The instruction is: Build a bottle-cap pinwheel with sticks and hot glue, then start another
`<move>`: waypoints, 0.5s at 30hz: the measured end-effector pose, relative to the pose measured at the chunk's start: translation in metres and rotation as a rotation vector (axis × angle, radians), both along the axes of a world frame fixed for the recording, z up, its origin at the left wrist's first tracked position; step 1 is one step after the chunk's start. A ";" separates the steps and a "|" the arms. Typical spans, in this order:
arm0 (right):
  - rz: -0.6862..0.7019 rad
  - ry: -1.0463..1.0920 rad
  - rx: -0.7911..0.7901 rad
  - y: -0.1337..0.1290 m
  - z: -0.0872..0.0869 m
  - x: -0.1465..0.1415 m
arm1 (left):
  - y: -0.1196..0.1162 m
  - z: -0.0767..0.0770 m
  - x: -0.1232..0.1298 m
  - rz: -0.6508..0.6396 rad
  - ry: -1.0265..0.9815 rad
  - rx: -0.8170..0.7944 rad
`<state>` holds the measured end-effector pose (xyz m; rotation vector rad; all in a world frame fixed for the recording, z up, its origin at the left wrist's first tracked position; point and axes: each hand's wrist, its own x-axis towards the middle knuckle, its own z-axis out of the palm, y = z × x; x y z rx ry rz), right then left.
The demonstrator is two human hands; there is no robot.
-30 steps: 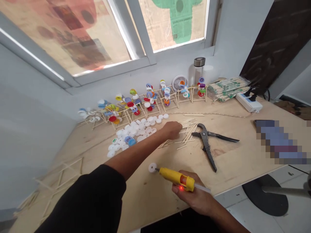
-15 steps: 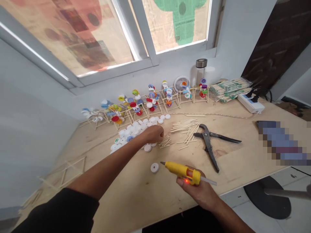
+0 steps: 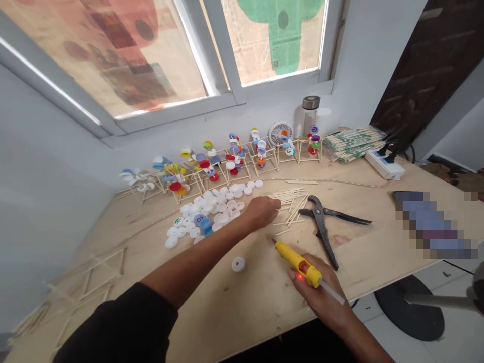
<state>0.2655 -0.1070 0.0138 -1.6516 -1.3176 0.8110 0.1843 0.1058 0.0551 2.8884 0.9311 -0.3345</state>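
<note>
The right grip (image 3: 321, 287) is closed around the glue gun (image 3: 300, 265), with its red lamp lit and a white glue stick (image 3: 333, 292) projecting from the rear. The nozzle points toward the far edge of the counter (image 3: 234, 322) and touches nothing visible. The left grip (image 3: 260, 212) is partly closed, its fingers (image 3: 275, 205) curled downward at the edge of the loose sticks (image 3: 287, 204). Whether it has hold of a stick cannot be determined.

Recent change: the left grip has moved from above the white caps to the sticks. The glue gun has moved right, away from the single white cap (image 3: 238, 263), and now lies at a steeper angle.

The single cap rests alone on the counter, between the two grips and nearer the front edge. The pile of white caps (image 3: 212, 212) lies just left of the left grip. The shears (image 3: 321, 224) lie open, just right of the sticks. Along the rear edge stands a row of stick frames (image 3: 227, 164) carrying colored caps. A plastic-wrapped stick bundle (image 3: 351, 144) and a power strip (image 3: 383, 166) occupy the rear right corner. Bare stick frames (image 3: 91, 275) lie flat near the left edge.
</note>
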 end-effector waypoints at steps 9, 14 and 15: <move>0.007 -0.043 -0.019 -0.007 -0.004 0.005 | -0.006 -0.011 0.030 -0.017 0.069 0.051; -0.025 0.019 -0.062 -0.008 -0.006 0.008 | -0.005 -0.002 0.023 0.008 0.091 0.049; -0.022 0.027 -0.061 -0.008 -0.006 0.009 | -0.003 0.002 0.019 0.019 0.095 0.048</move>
